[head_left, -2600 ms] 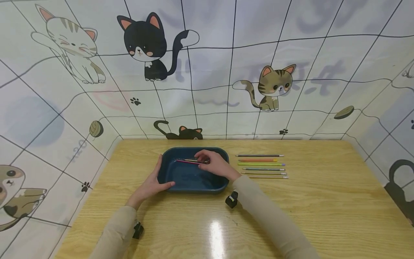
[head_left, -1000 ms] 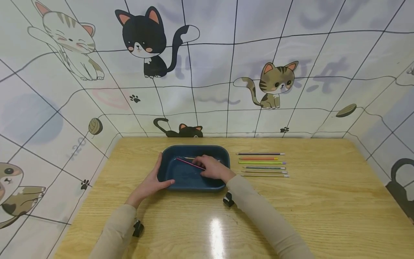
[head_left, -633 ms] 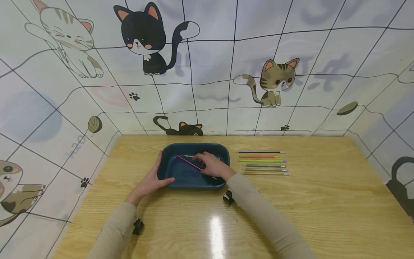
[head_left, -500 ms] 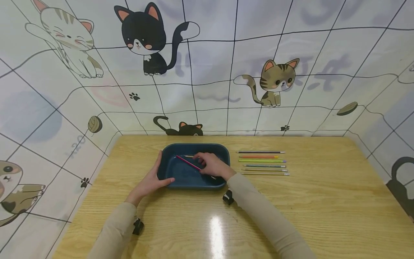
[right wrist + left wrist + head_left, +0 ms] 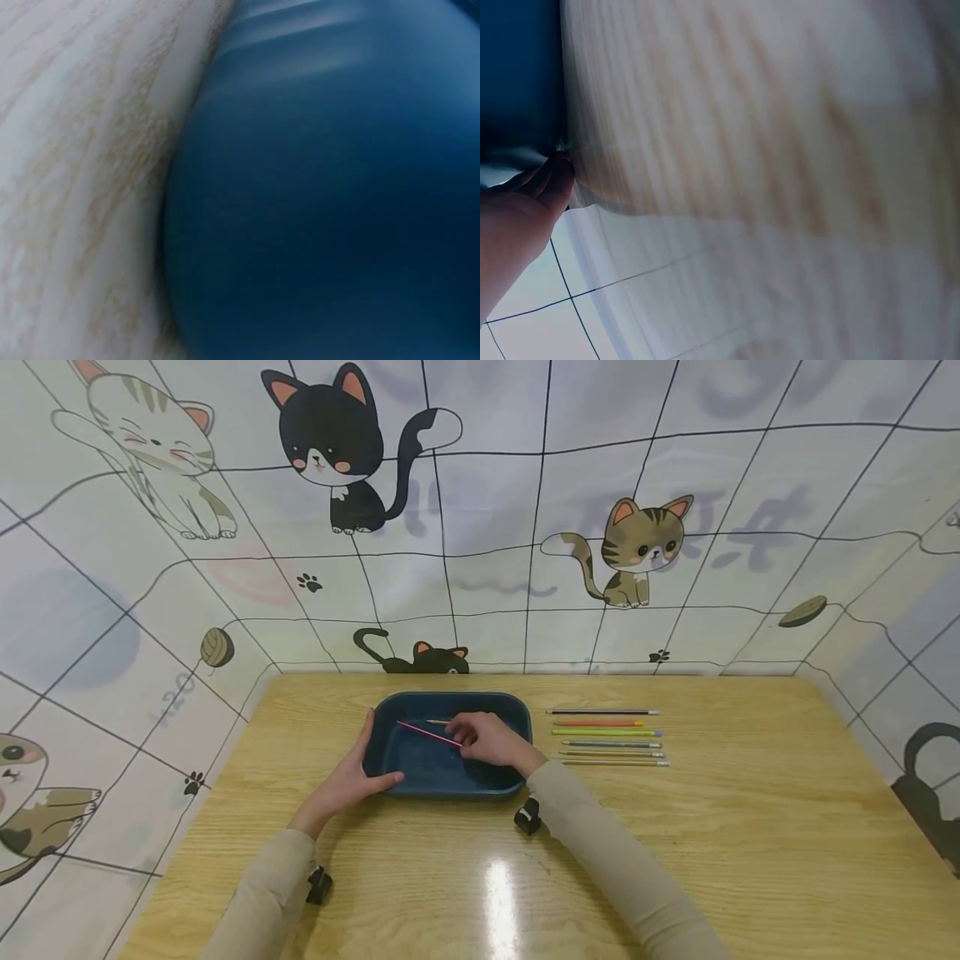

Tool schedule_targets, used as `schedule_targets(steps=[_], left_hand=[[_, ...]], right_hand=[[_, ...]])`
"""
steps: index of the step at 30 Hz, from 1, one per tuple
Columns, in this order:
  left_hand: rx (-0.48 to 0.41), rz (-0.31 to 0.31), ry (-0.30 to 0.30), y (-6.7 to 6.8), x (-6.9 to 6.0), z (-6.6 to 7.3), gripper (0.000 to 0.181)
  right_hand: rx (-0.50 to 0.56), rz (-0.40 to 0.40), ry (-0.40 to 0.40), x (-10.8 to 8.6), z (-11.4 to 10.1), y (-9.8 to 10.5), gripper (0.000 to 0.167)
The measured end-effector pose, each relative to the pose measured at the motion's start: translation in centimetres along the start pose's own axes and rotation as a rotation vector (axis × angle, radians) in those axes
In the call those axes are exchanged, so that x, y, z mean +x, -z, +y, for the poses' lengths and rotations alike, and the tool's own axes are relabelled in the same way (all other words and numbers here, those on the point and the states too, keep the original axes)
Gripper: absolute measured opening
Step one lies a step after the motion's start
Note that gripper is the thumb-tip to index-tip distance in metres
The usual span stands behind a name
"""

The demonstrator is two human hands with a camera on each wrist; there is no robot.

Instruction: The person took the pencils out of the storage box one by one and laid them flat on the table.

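Observation:
In the head view a dark blue tray [image 5: 435, 779] stands on the table. My left hand [image 5: 351, 783] holds its left end, fingers along the outer wall and thumb at the front left corner. The left wrist view shows fingertips [image 5: 557, 180] against the tray's wall. Over the tray, my right hand [image 5: 487, 741] pinches the right end of a pink pencil [image 5: 427, 732], which slants up to the left. Behind it a second pencil [image 5: 437, 722] lies partly hidden by that hand. In the right wrist view only the tray's wall [image 5: 300, 187] and the table appear.
Right of the tray, several pencils lie in a row, among them a dark one [image 5: 603, 712], an orange one [image 5: 597, 723] and a lime-green one [image 5: 606, 732]. A wall covering with cat drawings [image 5: 495, 585] rises behind the wooden table [image 5: 420, 877].
The right hand has shifted within the tray and now grips the pink pencil, which has just moved slightly left. The left hand has kept its place on the tray.

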State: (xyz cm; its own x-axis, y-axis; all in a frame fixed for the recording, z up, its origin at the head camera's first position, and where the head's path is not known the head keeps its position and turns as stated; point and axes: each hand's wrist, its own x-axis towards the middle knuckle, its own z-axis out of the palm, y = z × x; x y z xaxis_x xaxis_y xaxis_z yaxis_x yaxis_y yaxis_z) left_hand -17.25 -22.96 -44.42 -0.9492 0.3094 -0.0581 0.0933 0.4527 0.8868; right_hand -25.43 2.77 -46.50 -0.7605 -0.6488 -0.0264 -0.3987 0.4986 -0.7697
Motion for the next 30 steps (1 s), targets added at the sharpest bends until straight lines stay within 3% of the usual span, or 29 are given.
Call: schedule_targets(steps=[10,18,23,30], left_hand=[[-0.002,0.007,0.003,0.1,0.1,-0.2,0.107],[0.028,0.019,0.001,0.1,1.0,-4.1,0.112],[0.025,0.015,0.008,0.1,0.9,-3.9,0.112],[-0.017,-0.001,0.002,-0.1,0.5,-2.0,0.11]], right_hand=[[0.033,0.069,0.051,-0.3,-0.1,0.3,0.026],[0.048,0.144,0.153,-1.7,-1.3,1.0,0.027],[0.048,0.158,0.195,-3.1,-1.5,1.8,0.027],[0.06,0.177,0.214,-5.6,-1.6,3.4,0.027]])
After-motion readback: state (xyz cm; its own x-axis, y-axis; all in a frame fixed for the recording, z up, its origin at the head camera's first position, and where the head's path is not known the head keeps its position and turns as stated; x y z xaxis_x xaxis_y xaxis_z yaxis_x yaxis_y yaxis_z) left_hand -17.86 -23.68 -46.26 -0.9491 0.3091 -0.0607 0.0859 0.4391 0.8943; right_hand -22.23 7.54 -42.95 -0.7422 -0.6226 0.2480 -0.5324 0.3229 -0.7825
